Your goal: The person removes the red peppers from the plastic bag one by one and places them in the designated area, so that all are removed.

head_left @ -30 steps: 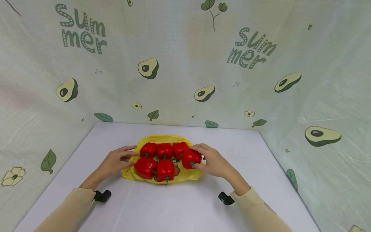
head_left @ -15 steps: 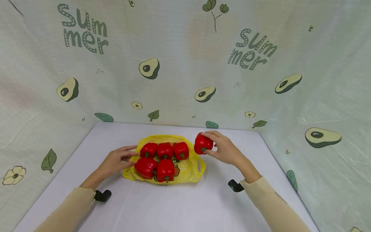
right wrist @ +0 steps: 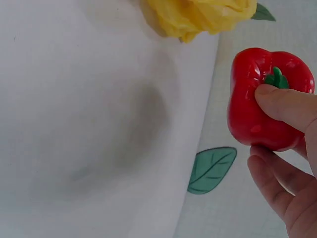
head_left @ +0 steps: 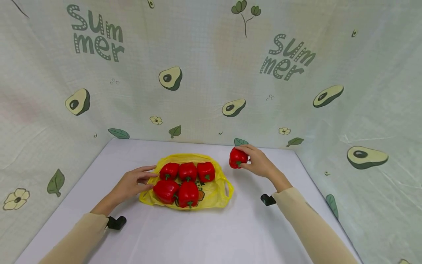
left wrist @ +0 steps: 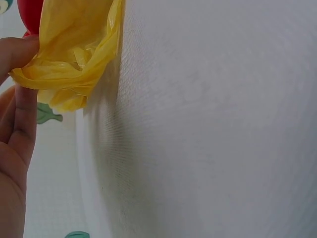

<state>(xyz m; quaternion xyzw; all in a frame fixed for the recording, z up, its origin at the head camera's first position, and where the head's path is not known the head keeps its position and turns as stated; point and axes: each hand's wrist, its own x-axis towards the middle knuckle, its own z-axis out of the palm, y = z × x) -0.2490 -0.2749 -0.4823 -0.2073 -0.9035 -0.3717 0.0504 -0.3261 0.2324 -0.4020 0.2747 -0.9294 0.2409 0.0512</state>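
My right hand [head_left: 258,161] holds a red bell pepper [head_left: 238,157] to the right of a yellow plastic bag [head_left: 214,196]. In the right wrist view the thumb presses beside the green stem of this bell pepper [right wrist: 252,114], and fingers support it from below. The bag lies spread on the table with several more red bell peppers [head_left: 188,193] on it in two rows. At the bag's left edge my left hand [head_left: 130,185] grips its border. The left wrist view shows the yellow plastic [left wrist: 54,72] between thumb and fingers, with a bit of red pepper above.
A white table [head_left: 197,234] carries everything. Behind and beside it hangs a pale curtain [head_left: 204,51] printed with avocados and leaves. A loop handle [head_left: 229,189] of the bag opens at its right end. Black wrist mounts [head_left: 117,222] stick out from both sleeves.
The right hand has lifted a bell pepper off the bag's right side and carried it right and toward the table's back. The bag's right handle is uncovered. The left hand stays put.
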